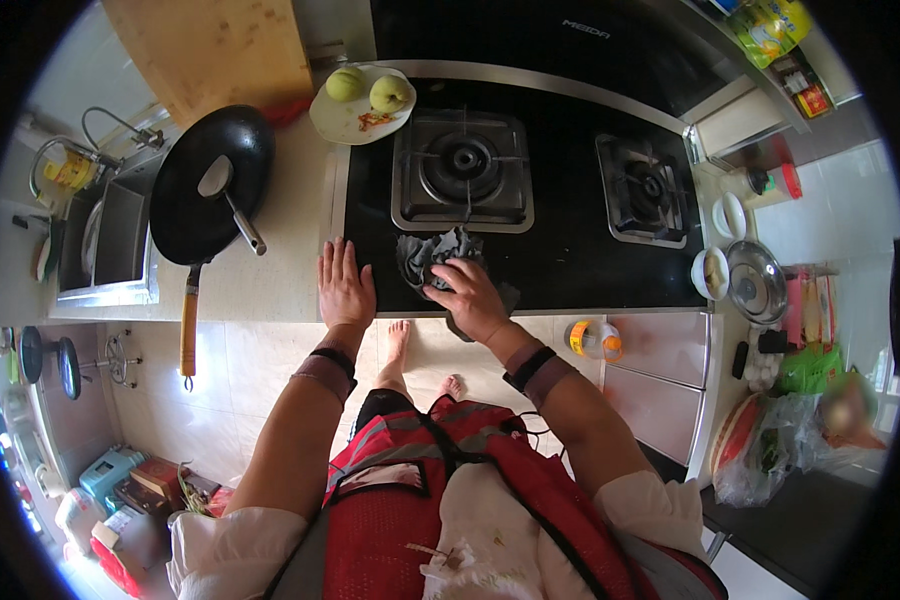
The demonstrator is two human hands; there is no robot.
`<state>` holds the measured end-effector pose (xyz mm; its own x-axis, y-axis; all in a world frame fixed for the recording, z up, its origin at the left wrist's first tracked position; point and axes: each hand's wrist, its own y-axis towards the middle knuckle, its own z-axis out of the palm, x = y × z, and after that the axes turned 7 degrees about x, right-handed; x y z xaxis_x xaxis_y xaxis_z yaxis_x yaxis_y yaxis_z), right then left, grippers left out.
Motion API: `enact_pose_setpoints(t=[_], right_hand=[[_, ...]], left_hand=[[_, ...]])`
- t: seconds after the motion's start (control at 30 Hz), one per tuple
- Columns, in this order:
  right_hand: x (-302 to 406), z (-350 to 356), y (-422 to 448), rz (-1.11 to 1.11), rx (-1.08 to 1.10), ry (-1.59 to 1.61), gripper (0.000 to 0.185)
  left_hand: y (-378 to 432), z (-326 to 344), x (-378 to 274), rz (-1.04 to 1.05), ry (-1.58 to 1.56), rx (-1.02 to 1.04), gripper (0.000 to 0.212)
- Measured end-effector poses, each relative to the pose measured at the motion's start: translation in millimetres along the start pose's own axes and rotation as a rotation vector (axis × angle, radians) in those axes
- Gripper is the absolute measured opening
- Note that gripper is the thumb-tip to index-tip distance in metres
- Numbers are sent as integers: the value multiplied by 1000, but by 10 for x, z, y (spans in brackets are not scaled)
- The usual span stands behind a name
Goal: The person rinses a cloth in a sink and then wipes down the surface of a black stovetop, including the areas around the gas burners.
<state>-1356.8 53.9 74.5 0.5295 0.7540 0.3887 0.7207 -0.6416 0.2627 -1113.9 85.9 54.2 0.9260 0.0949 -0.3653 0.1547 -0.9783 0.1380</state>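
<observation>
My right hand (465, 295) grips a crumpled dark grey cloth (441, 251) at the front edge of the black gas hob (555, 262), just below the left burner (465, 159). Palm down with its fingers stretched forward, my left hand (346, 289) lies on the counter's edge beside the hob's left side and holds nothing. Further left, a black wok (187, 180) with a wooden handle sits on the counter, with a metal spatula (229, 191) lying in it. The second burner (649, 187) is on the hob's right.
Behind the left burner's corner, a white plate (330, 124) holds two green round fruits and scraps. A wooden board (217, 52) stands by the sink (124, 232). Bowls and a metal lid (756, 281) are right of the hob. An oil bottle (594, 340) stands below, by the drawers.
</observation>
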Motion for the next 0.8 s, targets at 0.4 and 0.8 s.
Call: enact_pose_setpoints(t=[0.4,0.8], right_hand=[[-177,-263,-275,-3,-2,-71,26],[-448,-533,-465,83,46,-162,26]], left_hand=[[-26,-26,-13,-10,48,-19,50],[-20,-58,-45,-14,34,-27,49]])
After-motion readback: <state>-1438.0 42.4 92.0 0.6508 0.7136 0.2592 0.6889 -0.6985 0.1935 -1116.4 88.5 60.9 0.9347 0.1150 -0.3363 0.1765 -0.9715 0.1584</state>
